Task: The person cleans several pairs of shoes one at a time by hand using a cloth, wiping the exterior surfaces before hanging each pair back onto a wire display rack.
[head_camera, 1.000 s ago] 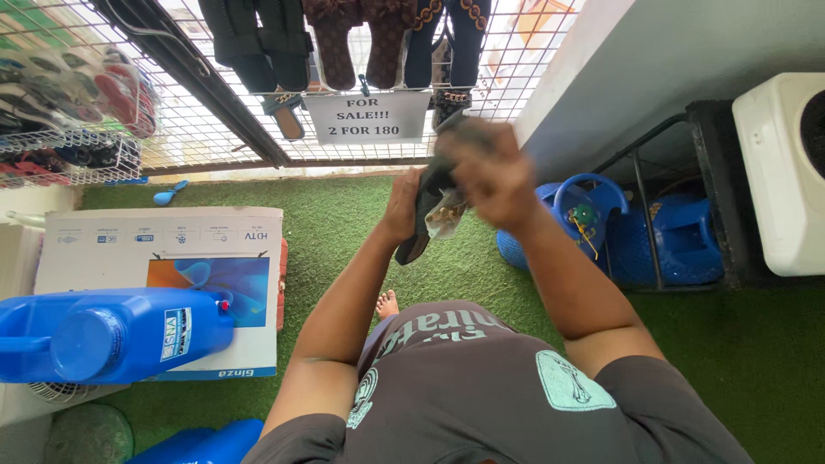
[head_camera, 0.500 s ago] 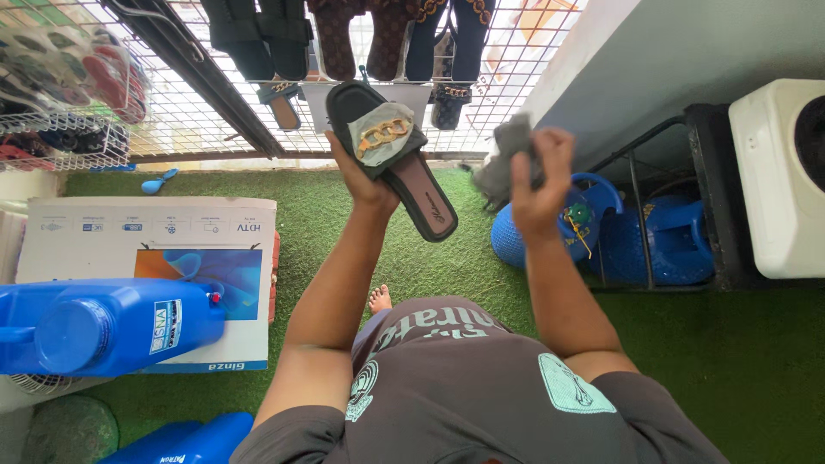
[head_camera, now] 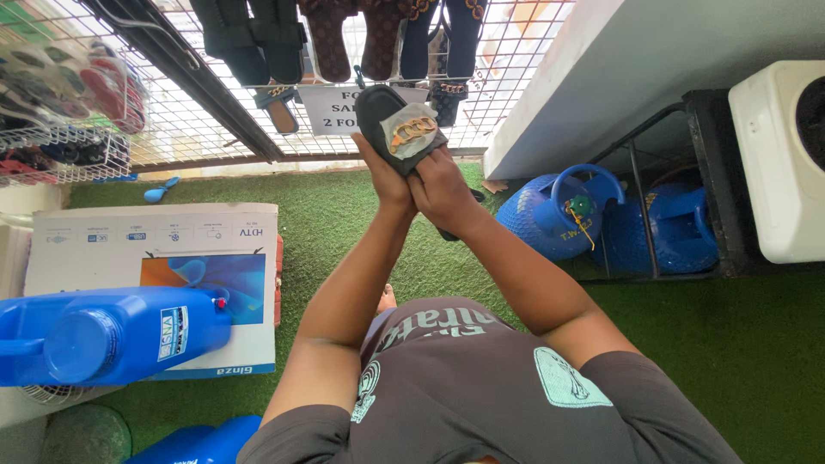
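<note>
I hold a black sandal (head_camera: 384, 113) with a gold chain strap wrapped in clear plastic, raised in front of the wire rack. My left hand (head_camera: 384, 178) grips it from the left side, toe pointing up. My right hand (head_camera: 444, 191) is closed over the sandal's footbed, pressed against my left hand. The grey cloth (head_camera: 472, 196) it carried is almost hidden under the palm; only a dark scrap shows at its right edge. The sandal's heel (head_camera: 448, 234) pokes out below my right wrist.
A wire rack (head_camera: 215, 129) with hanging sandals and a white paper sign (head_camera: 331, 107) stands ahead. A flat cardboard box (head_camera: 155, 249) and a blue jug (head_camera: 103, 335) lie at left. Blue gas cylinders (head_camera: 559, 215) in a black frame and a white appliance (head_camera: 773, 163) are at right. Green turf (head_camera: 730, 344) covers the floor.
My left hand lifted the sandal from chest height up toward the rack. My right hand swung out to the right with the grey cloth, then came back onto the sandal.
</note>
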